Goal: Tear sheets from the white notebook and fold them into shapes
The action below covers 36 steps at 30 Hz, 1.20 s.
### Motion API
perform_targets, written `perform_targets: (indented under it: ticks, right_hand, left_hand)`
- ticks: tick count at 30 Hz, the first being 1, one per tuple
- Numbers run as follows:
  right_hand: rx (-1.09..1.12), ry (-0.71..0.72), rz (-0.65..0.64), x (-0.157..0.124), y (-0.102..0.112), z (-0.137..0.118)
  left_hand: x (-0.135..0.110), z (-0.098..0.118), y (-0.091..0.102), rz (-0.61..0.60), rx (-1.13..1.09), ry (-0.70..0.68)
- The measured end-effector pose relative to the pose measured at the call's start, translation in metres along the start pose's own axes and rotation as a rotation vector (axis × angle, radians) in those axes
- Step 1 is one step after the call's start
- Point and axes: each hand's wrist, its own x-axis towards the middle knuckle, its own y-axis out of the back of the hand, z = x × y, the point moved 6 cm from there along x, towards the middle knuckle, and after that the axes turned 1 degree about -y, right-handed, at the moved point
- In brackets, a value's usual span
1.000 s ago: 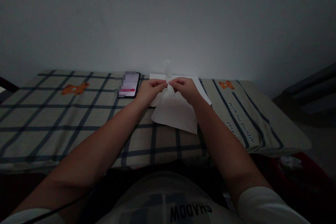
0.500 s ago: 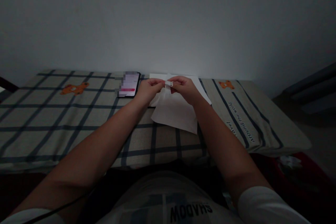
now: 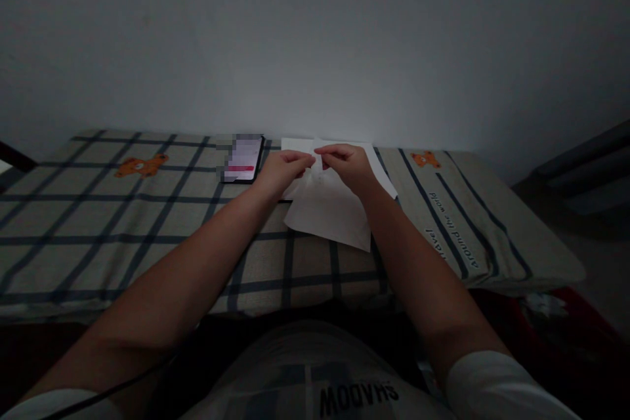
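A thin white sheet of paper (image 3: 329, 207), gathered narrow at its upper middle, flares out toward me over the cloth. My left hand (image 3: 283, 170) pinches at the gathered part from the left, thumb and forefinger together. From the right, my right hand (image 3: 349, 164) pinches at the same spot, its fingertips almost meeting the left ones. A small pale strip (image 3: 319, 167) shows just below the fingertips; whether it is part of the sheet I cannot tell. Beneath lies another flat white sheet (image 3: 381, 161), partly covered by my hands.
A phone (image 3: 245, 159) with a lit screen lies left of my hands. The checked cloth (image 3: 187, 223) with bear prints covers the table, which stands against a grey wall (image 3: 315, 46). Something red (image 3: 585, 321) is on the floor at the lower right.
The small white strip was stretched level between my fingertips; now it hangs lower and the fingertips are a little closer together. Sheets and phone lie as before.
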Motion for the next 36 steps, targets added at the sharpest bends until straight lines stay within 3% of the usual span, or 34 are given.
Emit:
perform_targets:
  ticks: [12,20,25,31,36]
  right_hand:
    - [0.024,0.007,-0.064,0.001,-0.002,0.001]
    - [0.022,0.087,-0.062,0.004,-0.003,0.004]
    - [0.031,0.053,-0.100,0.006,-0.005,0.009]
    - [-0.062,0.078,-0.082,0.003,-0.005,0.002]
    - [-0.069,0.112,-0.098,0.003,-0.008,0.000]
  left_hand:
    - [-0.001,0.012,0.005,0.023,0.162,-0.151]
    - [0.001,0.010,0.006,-0.015,0.333,-0.242]
    - [-0.002,0.013,0.002,-0.055,0.414,-0.283]
    - [-0.006,0.016,0.001,0.032,0.482,-0.344]
    - [-0.006,0.018,0.003,0.028,0.495,-0.336]
